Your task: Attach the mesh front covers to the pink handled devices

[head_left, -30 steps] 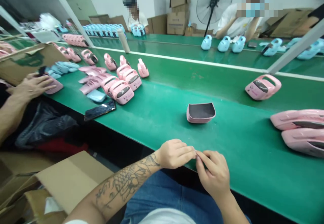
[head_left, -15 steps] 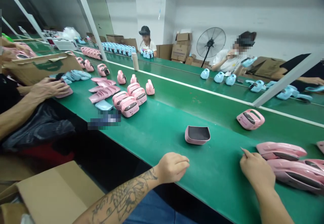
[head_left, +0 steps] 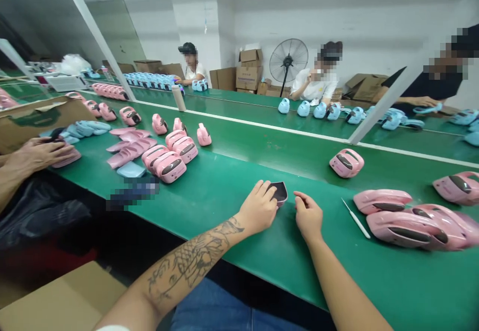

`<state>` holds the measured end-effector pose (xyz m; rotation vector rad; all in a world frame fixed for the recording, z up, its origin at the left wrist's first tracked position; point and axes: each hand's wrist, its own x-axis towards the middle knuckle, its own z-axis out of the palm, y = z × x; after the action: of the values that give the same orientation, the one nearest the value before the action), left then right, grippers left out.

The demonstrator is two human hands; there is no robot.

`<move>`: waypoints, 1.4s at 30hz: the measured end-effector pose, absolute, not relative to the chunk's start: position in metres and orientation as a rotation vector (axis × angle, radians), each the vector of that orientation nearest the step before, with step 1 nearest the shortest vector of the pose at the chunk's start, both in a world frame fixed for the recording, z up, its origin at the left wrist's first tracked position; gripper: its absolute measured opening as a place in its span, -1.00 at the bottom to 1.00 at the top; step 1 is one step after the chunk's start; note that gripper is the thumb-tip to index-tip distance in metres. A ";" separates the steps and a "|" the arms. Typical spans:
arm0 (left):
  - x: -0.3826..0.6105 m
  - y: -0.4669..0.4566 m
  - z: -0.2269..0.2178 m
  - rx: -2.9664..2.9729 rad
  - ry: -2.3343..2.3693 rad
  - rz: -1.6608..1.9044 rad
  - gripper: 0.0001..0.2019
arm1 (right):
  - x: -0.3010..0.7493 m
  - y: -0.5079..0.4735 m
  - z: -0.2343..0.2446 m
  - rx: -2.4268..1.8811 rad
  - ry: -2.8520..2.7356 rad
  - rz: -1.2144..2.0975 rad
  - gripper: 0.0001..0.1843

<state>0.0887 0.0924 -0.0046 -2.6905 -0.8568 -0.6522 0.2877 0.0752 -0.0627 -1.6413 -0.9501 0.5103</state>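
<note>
A small pink shell part with a dark inside (head_left: 280, 192) lies on the green belt (head_left: 232, 191) in front of me. My left hand (head_left: 260, 207), on a tattooed forearm, has its fingers closed over the part's left side. My right hand (head_left: 309, 214) rests on the belt just right of the part, fingers loosely bent and holding nothing. A thin white pick tool (head_left: 355, 218) lies loose on the belt to the right of that hand.
Long pink shells (head_left: 411, 226) are piled at the right, and assembled pink devices (head_left: 346, 162) stand beyond. More pink devices (head_left: 170, 159) cluster at the left by a co-worker's hand (head_left: 35, 154). Blue devices (head_left: 310, 109) and other people line the far belt. A cardboard box (head_left: 56, 301) sits below left.
My right hand has let go of the white tool, which now lies on the belt, and come back left. My left hand has reached forward onto the pink part.
</note>
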 end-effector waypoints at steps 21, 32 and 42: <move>0.107 0.070 0.035 -2.951 -0.590 -1.492 -0.85 | 0.263 0.030 -0.011 -0.913 -0.746 1.364 -0.24; 0.032 0.194 0.007 -2.485 -1.665 -1.817 -0.52 | 0.290 0.034 -0.011 -0.591 -0.385 1.698 -0.10; -0.051 0.397 -0.005 -1.505 -2.769 -1.828 0.05 | 0.307 0.050 -0.026 -0.902 -0.301 1.498 0.02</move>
<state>-0.0506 0.3968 -0.0045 -1.5053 -2.7689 -1.8278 0.3072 0.0502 -0.0260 -0.9016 -0.3012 1.4977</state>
